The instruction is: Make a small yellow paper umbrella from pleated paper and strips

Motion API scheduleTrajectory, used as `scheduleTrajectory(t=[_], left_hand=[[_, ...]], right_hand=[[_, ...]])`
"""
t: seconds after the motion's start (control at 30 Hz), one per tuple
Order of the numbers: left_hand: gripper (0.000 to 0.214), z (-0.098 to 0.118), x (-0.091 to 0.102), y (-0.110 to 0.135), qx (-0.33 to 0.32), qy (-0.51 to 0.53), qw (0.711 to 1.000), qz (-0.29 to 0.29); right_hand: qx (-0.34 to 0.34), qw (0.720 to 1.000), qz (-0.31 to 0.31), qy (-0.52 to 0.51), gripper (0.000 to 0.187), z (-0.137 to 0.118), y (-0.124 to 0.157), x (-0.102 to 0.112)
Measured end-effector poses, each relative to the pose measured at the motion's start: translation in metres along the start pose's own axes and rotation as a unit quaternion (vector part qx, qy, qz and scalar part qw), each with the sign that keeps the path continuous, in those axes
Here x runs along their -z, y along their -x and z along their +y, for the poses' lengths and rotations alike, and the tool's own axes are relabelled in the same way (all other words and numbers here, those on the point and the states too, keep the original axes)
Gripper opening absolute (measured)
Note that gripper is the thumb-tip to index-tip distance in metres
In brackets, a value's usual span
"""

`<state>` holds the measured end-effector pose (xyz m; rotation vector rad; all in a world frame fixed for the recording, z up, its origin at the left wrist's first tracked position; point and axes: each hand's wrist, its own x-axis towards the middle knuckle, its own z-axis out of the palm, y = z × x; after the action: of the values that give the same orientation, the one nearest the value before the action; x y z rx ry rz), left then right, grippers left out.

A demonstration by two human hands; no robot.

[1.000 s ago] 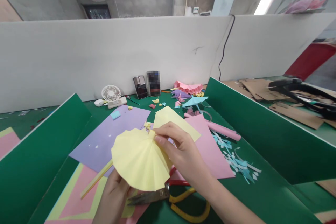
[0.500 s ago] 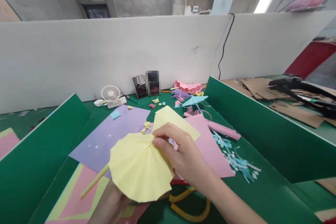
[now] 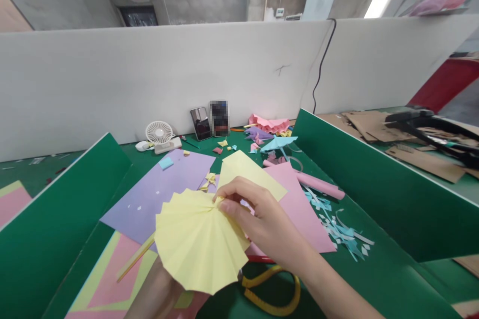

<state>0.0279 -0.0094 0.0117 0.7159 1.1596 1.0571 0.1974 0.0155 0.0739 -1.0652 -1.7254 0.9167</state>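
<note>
A pleated pale-yellow paper disc (image 3: 202, 246) raised over a cluttered green-topped bench (image 3: 404, 284)

The right hand (image 3: 258, 212) has its thumb and forefinger pressed together, pinching the gathered part of the disc near its upper edge. The left hand (image 3: 160, 279) is underneath at the lower left, mostly covered by the paper; whether its fingers grip anything cannot be told. Between them the disc is spread wide, tilted so that its folds and scalloped rim show.

A thin yellow stick (image 3: 136, 257) runs out from behind the disc's left edge. Just below the right wrist lie yellow loop-shaped scissor handles (image 3: 275, 311). Beyond the disc are a flat purple paper sheet (image 3: 145, 197) on the left, a pale-yellow paper sheet (image 3: 249, 169) in the middle and, partly beneath that, a pink paper sheet (image 3: 299, 214). A rolled pink paper tube (image 3: 322, 185) and loose light-blue paper shreds (image 3: 348, 239) lie to the right. At the back, a small white round fan (image 3: 159, 132) stands left of a dark-screened phone (image 3: 201, 123), which leans against the white partition (image 3: 187, 70).
</note>
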Motion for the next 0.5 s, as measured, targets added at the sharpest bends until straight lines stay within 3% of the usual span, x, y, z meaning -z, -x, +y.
scheduleTrajectory(t=[0.27,0.4,0.5], left_hand=[[0.049,-0.003,0.003,-0.002,0.030,0.023,0.999,-0.020],[0.052,-0.012,0.007,-0.004,0.043,0.025,0.999,0.001],[0.050,-0.017,0.008,-0.006,0.017,-0.002,1.000,0.022]], right_hand=[[0.024,1.000,-0.013,-0.005,0.015,0.000,0.000,0.000],[0.023,1.000,-0.007,-0.002,0.014,-0.001,0.000,-0.001],[0.018,1.000,0.012,0.009,0.013,0.000,0.000,-0.002]])
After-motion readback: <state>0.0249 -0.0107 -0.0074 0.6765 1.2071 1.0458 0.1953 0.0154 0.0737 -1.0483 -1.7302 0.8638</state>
